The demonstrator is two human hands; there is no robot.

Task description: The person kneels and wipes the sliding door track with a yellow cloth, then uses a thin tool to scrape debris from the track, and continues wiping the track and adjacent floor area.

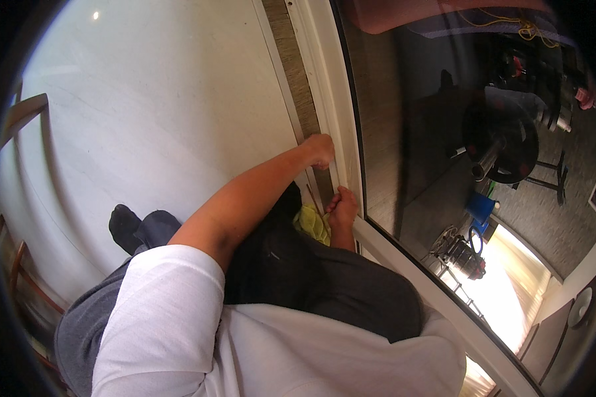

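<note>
My left hand is curled into a fist against the white frame of a glass sliding door or window, over the sill strip beside it. Its fingertips are turned away, so anything inside the fist is hidden. Lower down, my right hand rests near the frame's corner with its fingers bent in. Whether it pinches something small cannot be seen. Just left of that hand lies a crumpled yellow-green cloth, partly covered by my dark trouser leg. A thin brown strip runs above the cloth.
Pale floor spreads to the left, with wooden chair parts at the rim. My sock-covered foot is on it. The dark glass pane shows a round black stool, a blue container and a vacuum-like machine.
</note>
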